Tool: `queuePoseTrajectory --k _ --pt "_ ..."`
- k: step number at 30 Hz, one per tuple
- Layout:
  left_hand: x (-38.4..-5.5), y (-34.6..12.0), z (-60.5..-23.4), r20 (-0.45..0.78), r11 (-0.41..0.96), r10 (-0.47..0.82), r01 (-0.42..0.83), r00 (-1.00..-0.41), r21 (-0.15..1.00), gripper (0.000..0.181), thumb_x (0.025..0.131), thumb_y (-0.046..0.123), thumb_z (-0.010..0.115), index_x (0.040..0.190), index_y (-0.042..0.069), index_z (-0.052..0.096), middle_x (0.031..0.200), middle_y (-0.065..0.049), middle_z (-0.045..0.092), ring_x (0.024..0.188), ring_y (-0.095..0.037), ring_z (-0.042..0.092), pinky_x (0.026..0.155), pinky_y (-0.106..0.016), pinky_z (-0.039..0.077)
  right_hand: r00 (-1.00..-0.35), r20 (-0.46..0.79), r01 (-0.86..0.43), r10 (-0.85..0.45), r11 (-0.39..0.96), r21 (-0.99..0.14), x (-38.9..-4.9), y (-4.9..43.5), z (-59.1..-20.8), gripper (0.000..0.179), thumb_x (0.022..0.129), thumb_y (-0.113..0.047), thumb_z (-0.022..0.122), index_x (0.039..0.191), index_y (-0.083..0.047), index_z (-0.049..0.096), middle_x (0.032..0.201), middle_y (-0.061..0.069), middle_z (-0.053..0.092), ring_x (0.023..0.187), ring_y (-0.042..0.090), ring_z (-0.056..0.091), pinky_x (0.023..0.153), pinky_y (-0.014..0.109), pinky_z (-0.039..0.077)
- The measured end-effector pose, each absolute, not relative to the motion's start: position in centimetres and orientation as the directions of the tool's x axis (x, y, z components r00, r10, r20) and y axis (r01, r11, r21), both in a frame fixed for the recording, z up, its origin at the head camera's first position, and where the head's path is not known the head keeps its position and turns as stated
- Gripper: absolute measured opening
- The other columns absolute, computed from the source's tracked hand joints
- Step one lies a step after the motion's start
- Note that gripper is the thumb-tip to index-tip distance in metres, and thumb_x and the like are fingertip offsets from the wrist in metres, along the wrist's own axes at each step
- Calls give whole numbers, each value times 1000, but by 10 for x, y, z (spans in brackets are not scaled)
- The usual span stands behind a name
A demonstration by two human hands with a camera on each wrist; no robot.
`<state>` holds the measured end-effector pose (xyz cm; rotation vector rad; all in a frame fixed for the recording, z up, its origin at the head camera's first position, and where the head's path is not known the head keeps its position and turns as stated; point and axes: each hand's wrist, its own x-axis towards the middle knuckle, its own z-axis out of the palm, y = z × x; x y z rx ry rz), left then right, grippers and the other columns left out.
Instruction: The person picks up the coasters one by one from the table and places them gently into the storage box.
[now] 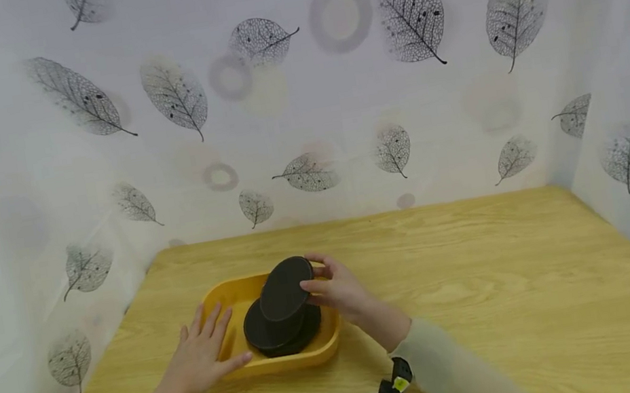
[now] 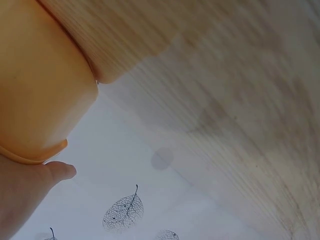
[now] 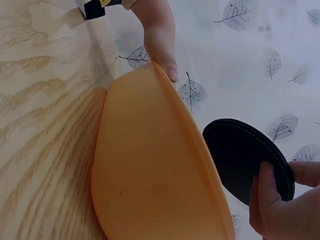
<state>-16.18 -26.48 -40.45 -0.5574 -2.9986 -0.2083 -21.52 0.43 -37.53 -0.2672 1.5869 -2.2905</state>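
A round black coaster (image 1: 286, 289) with pale stitching round its edge is pinched at its right rim by my right hand (image 1: 339, 292), tilted up above the tray. In the right wrist view the thumb and fingers grip the edge of this coaster (image 3: 237, 152). Beneath it, more black round coasters (image 1: 259, 332) lie overlapping inside an orange-yellow plastic tray (image 1: 282, 364); the held one partly hides them. My left hand (image 1: 198, 359) rests at the tray's left side, fingers spread over its rim. The left wrist view shows its thumb (image 2: 60, 171) at the rim of the tray (image 2: 45, 75).
The tray stands on a wood-grain table (image 1: 459, 283), toward its left side. A pale leaf-patterned curtain (image 1: 326, 112) hangs behind the table and at both sides. A small black wrist camera (image 1: 391, 392) sits at the right sleeve.
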Motion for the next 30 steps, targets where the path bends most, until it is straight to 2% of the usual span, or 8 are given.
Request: queuePoseTrajectory --k 9,16,19,25,30 --pt "-162 -264 -404 110 922 359 371 -927 110 86 79 59 49 137 1 27 141 -22 22 127 -45 7 89 -68 14 -925 -44 182 -377 -338 -923 -214 -3 -378 54 84 6 54 133 -2 30 114 22 44 80 18 60 75 34 49" --pt "-163 -264 -406 104 921 362 373 -926 112 86 79 60 49 138 1 27 141 -22 21 127 -45 6 90 -68 14 -933 -39 193 -358 -406 -893 -213 -2 -379 52 86 8 49 132 1 27 99 12 44 81 16 56 76 30 49" --pt "-164 -262 -406 105 919 368 378 -924 113 86 79 60 49 138 1 27 141 -22 22 127 -46 7 89 -68 14 -946 -35 174 -323 -414 -894 -212 2 -378 49 86 9 49 130 1 30 99 12 44 82 16 55 76 29 48" --pt "-164 -264 -402 99 918 370 380 -924 111 86 79 59 50 137 1 27 141 -22 21 127 -46 8 89 -68 13 -962 15 72 -273 -304 -950 -208 18 -376 40 87 0 51 126 3 38 101 11 44 86 17 52 79 33 46" --pt "-163 -263 -397 71 926 355 361 -932 108 87 78 61 49 138 2 27 141 -20 21 127 -45 7 84 -73 6 -952 106 -82 -286 -94 -992 -202 40 -373 36 89 -7 51 124 2 44 103 13 47 91 23 52 78 37 47"
